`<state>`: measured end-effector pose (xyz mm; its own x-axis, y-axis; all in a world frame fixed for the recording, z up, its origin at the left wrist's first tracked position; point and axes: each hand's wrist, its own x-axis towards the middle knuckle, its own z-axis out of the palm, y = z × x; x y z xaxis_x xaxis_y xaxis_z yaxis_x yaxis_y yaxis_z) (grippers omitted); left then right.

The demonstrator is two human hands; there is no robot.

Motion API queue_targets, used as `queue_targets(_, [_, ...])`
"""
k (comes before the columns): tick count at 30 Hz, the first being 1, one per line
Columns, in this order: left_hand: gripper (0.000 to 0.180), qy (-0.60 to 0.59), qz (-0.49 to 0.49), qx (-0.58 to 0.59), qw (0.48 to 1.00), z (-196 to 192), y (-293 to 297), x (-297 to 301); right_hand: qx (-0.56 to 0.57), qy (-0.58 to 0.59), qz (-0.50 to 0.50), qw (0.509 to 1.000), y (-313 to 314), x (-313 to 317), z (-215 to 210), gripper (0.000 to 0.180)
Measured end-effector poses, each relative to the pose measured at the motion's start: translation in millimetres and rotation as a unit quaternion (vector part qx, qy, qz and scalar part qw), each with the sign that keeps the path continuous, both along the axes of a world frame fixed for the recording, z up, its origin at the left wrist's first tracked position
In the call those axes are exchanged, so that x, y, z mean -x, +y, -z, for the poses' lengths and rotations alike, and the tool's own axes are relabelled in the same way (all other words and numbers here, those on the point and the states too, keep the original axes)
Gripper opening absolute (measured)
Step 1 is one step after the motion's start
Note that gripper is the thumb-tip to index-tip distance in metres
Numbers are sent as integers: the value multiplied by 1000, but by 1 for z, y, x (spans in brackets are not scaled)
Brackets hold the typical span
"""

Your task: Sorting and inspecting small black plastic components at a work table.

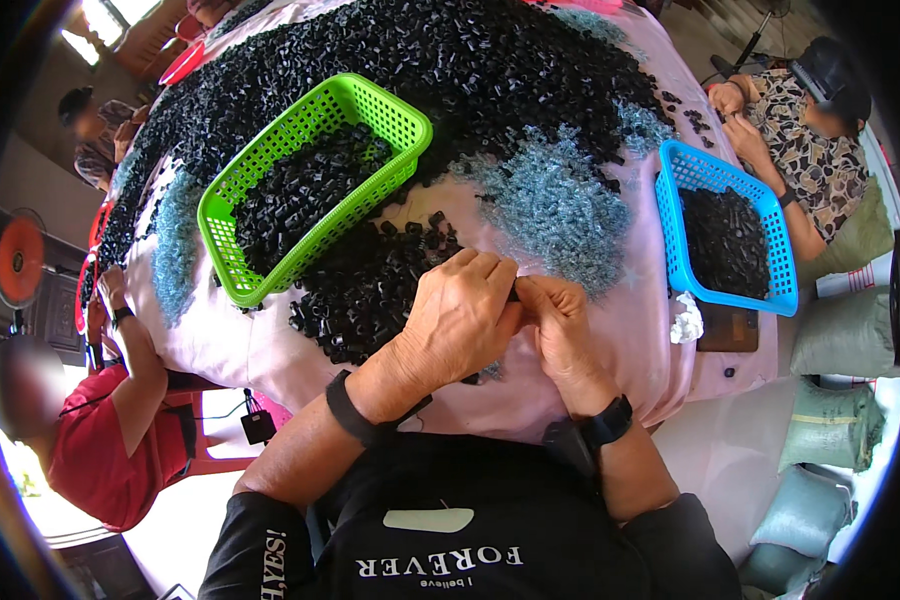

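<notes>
We held our left hand [460, 315] and right hand [562, 325] pressed together just below the middle of the frame, fingertips meeting over one small black plastic piece [514, 293] that showed only as a dark sliver between them. Both hands pinched it, the left from above with curled fingers, the right from the side; we judged they met this closely because the piece was too small to work any other way. Whether a second part lay inside the pinch we could not tell.

The hands hovered over the near edge of the round table covered in pale pink cloth [630, 340], right beside a loose scatter of small black plastic pieces [370, 290] to their left, probably kept there for a short reach. Above that, left of centre, a bright green plastic mesh basket [232, 268] lay angled toward us, part filled with the same black pieces. A heap of small silvery-blue metal springs [555, 205] sat just above the hands, near at hand as well. At the right, a blue plastic mesh basket [670, 215] held more black pieces beside a co-worker's hands [738, 110] in the upper right. A great mound of black pieces [450, 60] filled the top of the frame.
</notes>
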<state>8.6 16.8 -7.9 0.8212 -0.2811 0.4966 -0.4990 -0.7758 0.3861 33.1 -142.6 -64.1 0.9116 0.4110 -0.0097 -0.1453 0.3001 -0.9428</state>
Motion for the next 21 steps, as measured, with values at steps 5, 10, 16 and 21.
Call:
queue_targets(5, [32, 15, -4, 1, 1000, 0, 0, -2, -7, -7, -6, 1000, -2, 0, 1, 31])
queue_targets(10, [32, 58, -17, 33, 998, 2, 1, -1, 3, 14, 16, 1000, 1, 2, -1, 33])
queue_targets(16, [32, 56, -24, 65, 996, 1, 0, 2, 3, 19, 33, 999, 3, 4, -7, 34])
queue_targets(21, [31, 47, -29, 35, 998, 1, 1, 4, 27, -13, 18, 999, 0, 2, -2, 33])
